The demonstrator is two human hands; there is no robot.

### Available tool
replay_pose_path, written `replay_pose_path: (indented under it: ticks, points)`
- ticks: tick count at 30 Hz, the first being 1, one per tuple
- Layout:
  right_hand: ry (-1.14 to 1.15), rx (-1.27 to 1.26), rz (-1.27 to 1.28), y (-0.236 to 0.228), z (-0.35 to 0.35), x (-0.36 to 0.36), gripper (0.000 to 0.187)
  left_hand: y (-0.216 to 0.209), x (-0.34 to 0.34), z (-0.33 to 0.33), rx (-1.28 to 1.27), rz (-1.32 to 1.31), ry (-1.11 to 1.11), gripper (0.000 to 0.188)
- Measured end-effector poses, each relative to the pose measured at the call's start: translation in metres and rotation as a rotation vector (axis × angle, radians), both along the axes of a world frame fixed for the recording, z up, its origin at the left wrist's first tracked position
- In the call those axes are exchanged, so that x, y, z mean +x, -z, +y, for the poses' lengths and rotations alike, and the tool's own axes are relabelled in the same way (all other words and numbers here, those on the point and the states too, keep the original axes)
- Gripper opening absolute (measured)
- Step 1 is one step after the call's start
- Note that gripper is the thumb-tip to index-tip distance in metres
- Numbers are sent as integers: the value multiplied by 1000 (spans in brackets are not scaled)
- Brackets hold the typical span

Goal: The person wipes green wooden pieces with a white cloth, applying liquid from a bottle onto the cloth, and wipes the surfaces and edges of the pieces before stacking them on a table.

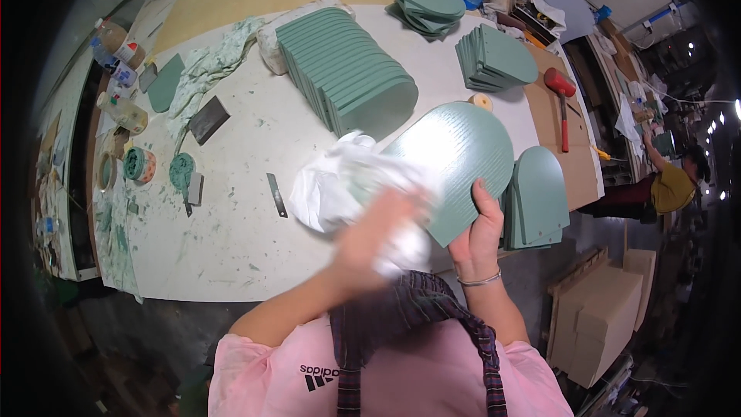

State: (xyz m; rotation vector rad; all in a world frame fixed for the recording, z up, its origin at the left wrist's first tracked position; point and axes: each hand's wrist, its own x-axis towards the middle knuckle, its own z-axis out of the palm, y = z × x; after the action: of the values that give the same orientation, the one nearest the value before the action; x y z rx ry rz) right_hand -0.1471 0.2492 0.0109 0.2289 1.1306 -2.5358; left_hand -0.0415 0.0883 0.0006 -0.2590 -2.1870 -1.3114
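Mid-frame, the left hand (378, 224) – blurred – clutches a white cloth (328, 185). Right of centre, the right hand (478, 233) grips a green panel (459, 158).

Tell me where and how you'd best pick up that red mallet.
Probably by the lower handle, coming from the near side: it is slim and its free end points nearer, while the bulky head lies at the far end.
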Motion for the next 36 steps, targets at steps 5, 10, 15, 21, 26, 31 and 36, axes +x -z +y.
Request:
replay_pose_path:
  ticks: [5,10,15,21,26,31,36]
  points:
    - [1,-119,-134,-3,1,-5,39,18,-22,1,-304,99,129,40]
    - [105,-98,-162,-14,-6,0,40,31,-29,-36,66,-121,-100,30]
    - [-14,-290,-198,-16,-8,2,41,33,-19,-36,973,-462,57,29]
    - [-138,-177,-126,-14,-23,17,43,6,-21,-31,1105,-480,186,32]
    - [-198,-229,-130,-17,-19,26,44,12,-10,-38,1302,-444,211,29]
    - [-191,-284,-173,-18,-16,27,44,4,-7,-38,1387,-422,289,30]
    - [-188,-319,-216,-21,-11,27,44,1,-13,-34,1279,-434,207,31]
